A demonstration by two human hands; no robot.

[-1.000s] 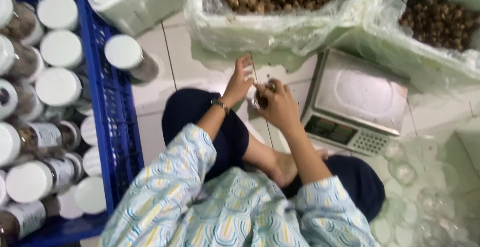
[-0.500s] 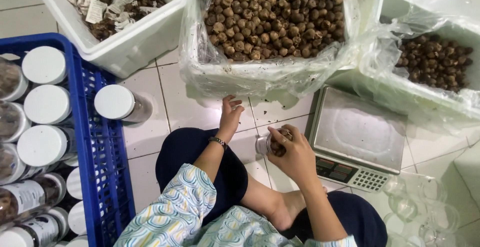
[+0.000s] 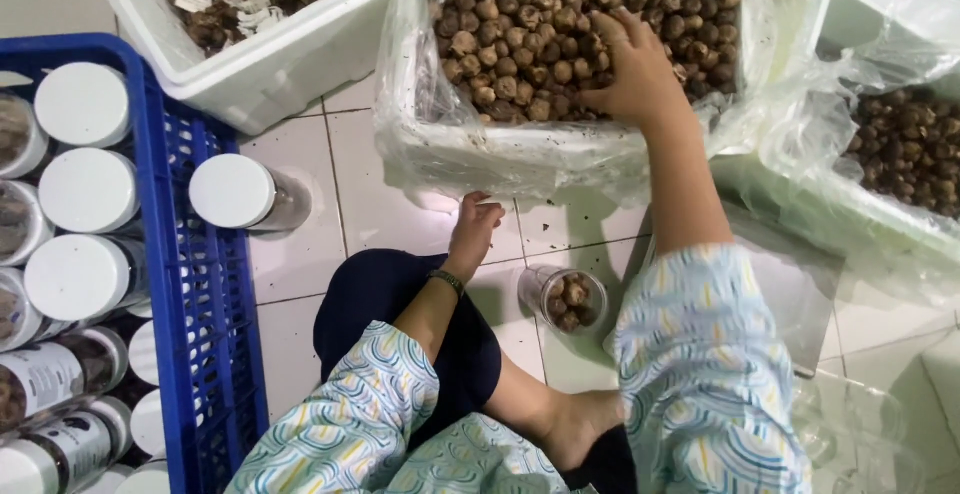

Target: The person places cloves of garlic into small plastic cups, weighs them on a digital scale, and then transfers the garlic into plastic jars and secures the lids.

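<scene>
Head view: the right hand [image 3: 635, 64] reaches into the plastic-lined bin [image 3: 440, 144], fingers curled over the small brown balls [image 3: 520, 44]; whether it grips any is unclear. The left hand [image 3: 473, 229] rests loosely open on the tile floor [image 3: 375, 204], just beside the open clear jar [image 3: 568, 299] partly filled with balls.

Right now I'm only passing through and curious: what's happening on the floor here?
A person sits on the tiled floor. Their right hand digs into a plastic-lined box of small brown dried fruits. Their left hand rests on the floor by an open clear jar, partly filled. A blue crate of white-lidded jars stands at the left.
</scene>
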